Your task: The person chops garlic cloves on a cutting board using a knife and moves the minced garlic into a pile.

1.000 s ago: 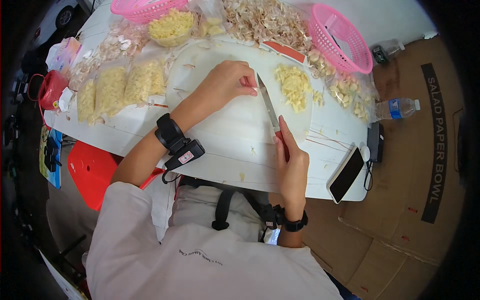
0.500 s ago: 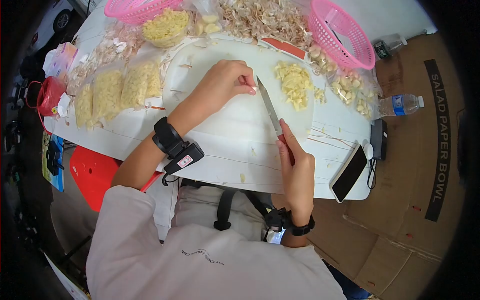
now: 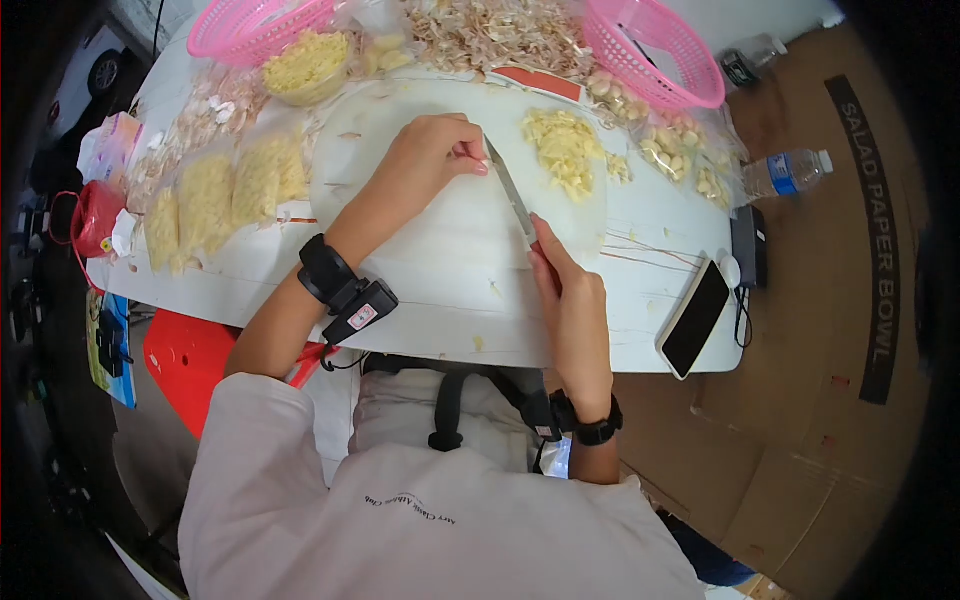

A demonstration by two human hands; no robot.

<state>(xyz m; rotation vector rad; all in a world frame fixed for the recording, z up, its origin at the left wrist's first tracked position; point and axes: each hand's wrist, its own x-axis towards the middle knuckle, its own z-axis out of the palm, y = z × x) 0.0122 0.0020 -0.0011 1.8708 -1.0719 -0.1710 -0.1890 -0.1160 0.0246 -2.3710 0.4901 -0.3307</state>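
My left hand [image 3: 438, 152] is closed in a pinch above the white cutting board [image 3: 440, 225], on a small pale piece mostly hidden by the fingers. In my right hand [image 3: 572, 290] is the knife [image 3: 512, 190], held by its reddish handle. Its blade slants up and left, its tip close beside my left fingertips. Chopped garlic [image 3: 562, 150] lies in a pile on the board, right of the blade.
Bags of chopped garlic [image 3: 208, 205] lie at left, near a full bowl [image 3: 308, 68]. Papery skins [image 3: 500, 35] cover the back. Pink baskets [image 3: 655, 60], garlic bags [image 3: 688, 158], a bottle [image 3: 788, 174] and a phone [image 3: 694, 318] are around the right side.
The whole view has shifted, with the table's things now slightly further left and up. Both hands keep nearly the same pose, the knife still beside my left fingertips.
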